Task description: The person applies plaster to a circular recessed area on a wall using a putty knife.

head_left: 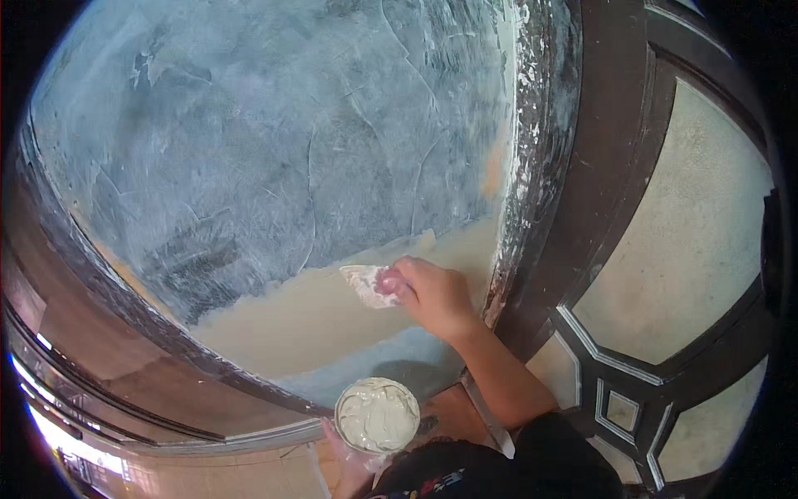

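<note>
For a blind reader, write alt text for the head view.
A person's right grip holds a paste-smeared scraper over a band of cream paste on a blue-grey surface. Their left grip holds a round tub of pale paste near the lower edge; dark panelling stands at right.

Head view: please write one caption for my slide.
Right hand holding a smeared spreader at a bluish wall, left hand holding a tub of pale paste.

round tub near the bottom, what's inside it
The round tub holds a pale, creamy paste with a ridged, uneven surface. The paste covers the tub's floor, so its depth and anything beneath it cannot be seen.
</note>
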{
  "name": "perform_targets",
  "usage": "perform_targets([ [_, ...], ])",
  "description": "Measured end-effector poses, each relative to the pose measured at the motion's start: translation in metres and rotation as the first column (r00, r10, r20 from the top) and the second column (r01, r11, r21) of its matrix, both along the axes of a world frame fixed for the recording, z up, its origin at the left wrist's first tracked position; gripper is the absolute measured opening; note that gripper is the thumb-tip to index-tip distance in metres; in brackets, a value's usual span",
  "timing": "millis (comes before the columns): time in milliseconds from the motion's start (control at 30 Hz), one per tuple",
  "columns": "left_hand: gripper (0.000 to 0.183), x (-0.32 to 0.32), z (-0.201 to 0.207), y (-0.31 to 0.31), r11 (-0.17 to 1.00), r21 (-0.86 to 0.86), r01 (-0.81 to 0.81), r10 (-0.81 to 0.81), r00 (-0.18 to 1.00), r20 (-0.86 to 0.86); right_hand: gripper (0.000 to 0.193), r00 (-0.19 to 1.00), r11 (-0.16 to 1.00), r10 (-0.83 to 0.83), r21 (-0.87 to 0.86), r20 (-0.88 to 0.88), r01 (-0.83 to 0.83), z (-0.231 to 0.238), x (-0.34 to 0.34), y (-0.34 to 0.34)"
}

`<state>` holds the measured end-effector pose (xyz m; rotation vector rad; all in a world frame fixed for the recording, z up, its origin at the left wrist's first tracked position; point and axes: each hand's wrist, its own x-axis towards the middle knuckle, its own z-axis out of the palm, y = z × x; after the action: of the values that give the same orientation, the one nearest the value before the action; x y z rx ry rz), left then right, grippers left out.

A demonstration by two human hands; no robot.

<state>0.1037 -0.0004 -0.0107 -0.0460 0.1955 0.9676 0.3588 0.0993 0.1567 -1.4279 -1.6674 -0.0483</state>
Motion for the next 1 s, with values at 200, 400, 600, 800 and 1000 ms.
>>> perform_targets([
  [200, 0.096, -0.009, -0.012, -0.001, 0.982, 0.179, -0.065, 0.128, 0.921, -0.369, 0.017, 0.988, 0.994, -0.103, 0.025, -0.119, 0.107, -0.007, 0.034, -0.012],
  [400, 0.095, -0.003, -0.012, 0.002, 0.998, 0.032, -0.048, 0.051, 0.994, -0.097, 0.017, 0.999, 0.999, -0.024, -0.022, 0.041, 0.025, -0.003, -0.018, 0.0],
  [600, 0.094, -0.013, -0.004, -0.002, 0.997, 0.046, -0.065, 0.066, 0.997, -0.027, 0.03, 0.974, 0.985, -0.175, -0.026, -0.145, 0.173, -0.021, 0.038, -0.015],
  [800, 0.094, -0.018, -0.015, 0.002, 0.99, 0.128, -0.064, 0.095, 0.962, -0.256, 0.021, 0.987, 0.989, 0.149, -0.015, -0.058, -0.15, -0.016, -0.048, 0.007],
  [1000, 0.095, -0.018, -0.014, 0.006, 0.981, 0.187, 0.039, 0.052, 0.889, -0.455, 0.02, 0.992, 0.997, 0.065, 0.043, 0.104, -0.07, -0.006, -0.089, 0.012],
])
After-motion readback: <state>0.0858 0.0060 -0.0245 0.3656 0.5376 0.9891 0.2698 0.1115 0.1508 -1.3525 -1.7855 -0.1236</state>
